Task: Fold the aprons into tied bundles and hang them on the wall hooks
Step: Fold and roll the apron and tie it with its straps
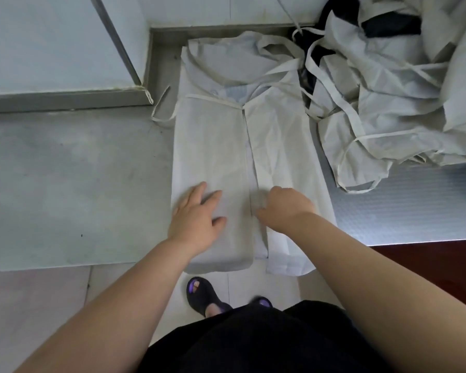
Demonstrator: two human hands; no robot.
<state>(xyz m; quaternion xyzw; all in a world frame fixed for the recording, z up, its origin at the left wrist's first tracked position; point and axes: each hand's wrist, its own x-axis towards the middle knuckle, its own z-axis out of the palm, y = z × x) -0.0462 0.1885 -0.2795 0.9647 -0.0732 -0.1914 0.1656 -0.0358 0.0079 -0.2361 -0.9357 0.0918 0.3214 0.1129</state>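
1. Head view: the apron (213,146) lies flat on the counter (65,184), both sides folded to the middle, its near end hanging over the edge.
2. Left hand (197,219) presses flat on the left panel, fingers spread.
3. Right hand (285,208) rests on the right panel, fingers curled (whether it grips cloth, I cannot tell).
4. A pile (388,103) of aprons lies just to the right.

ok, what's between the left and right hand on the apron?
Head view: only the apron itself. Between left hand and right hand runs a narrow strip of lower layer, where the two folded-in flaps nearly meet.
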